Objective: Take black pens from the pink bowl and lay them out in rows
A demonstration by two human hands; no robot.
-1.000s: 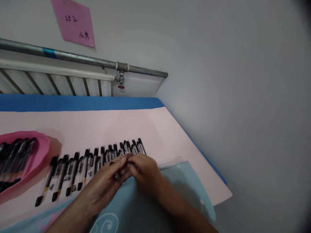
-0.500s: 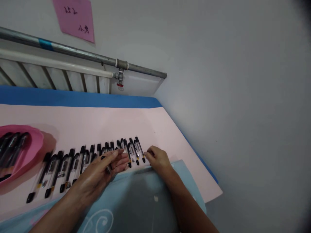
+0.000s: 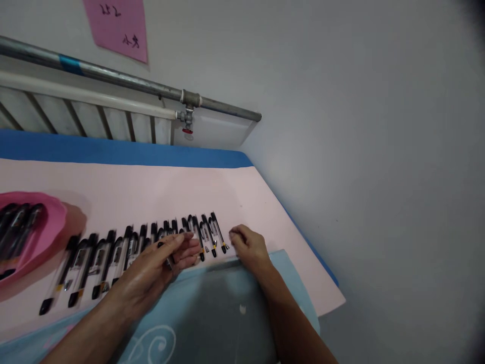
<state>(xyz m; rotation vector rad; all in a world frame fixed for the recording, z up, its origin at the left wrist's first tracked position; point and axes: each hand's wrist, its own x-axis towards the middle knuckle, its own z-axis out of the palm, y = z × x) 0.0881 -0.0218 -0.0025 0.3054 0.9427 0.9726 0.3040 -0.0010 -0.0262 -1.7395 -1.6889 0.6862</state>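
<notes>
A row of black-capped pens (image 3: 217, 230) with clear barrels lies on the pink sheet, small shiny cone-shaped pen tips (image 3: 227, 246) beside several of them. My left hand (image 3: 172, 255) rests over the middle of the row, palm turned up and fingers loosely curled. Small dark pieces show in its palm; their kind is unclear. To the right of the last pen, my right hand (image 3: 248, 245) has its fingers curled together, apart from that pen. I see nothing held in it. My left hand hides the lower ends of some pens.
At the left stands a pink basin (image 3: 56, 217) with more pens in it. A light blue cloth (image 3: 295, 283) covers the near side. Behind the table (image 3: 189, 156) run a metal pipe (image 3: 129, 83) and a radiator; a wall rises on the right.
My right hand has drawn slightly right, away from the last pen. A small shiny pen tip now shows beside that pen's lower end. My left hand has barely moved.
</notes>
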